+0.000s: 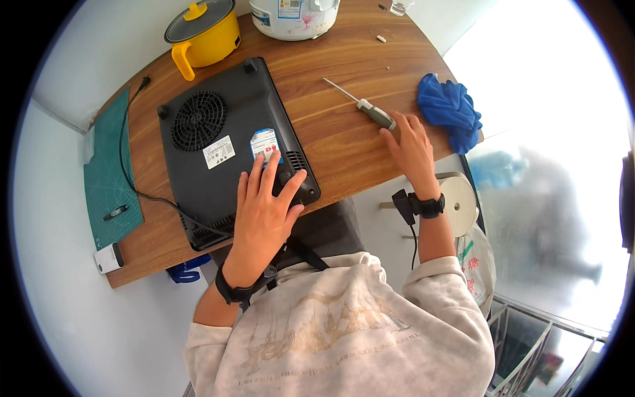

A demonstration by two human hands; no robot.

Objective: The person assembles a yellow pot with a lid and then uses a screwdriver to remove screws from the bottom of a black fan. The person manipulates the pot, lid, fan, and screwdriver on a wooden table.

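A black induction cooker (241, 109) lies upside down on the table, its round fan grille, small feet and stuck-on labels facing up. My left hand (259, 208) rests on its near right part with fingers spread, fingertips over the blue-edged label and close to the side vent. To the right, a screwdriver (377, 114) with a grey and white handle lies along the wood, its thin shaft pointing to the far left. The thumb and fingers of my right hand (413, 149) close around the butt end of that handle.
A yellow pot (215, 36) and a white appliance (294, 16) stand at the back. A blue cloth (450, 106) lies at the right edge. On the left are a green cutting mat (109, 178), a black power cord (126, 149) and a small white box (109, 258). Below right stands a stool (458, 204).
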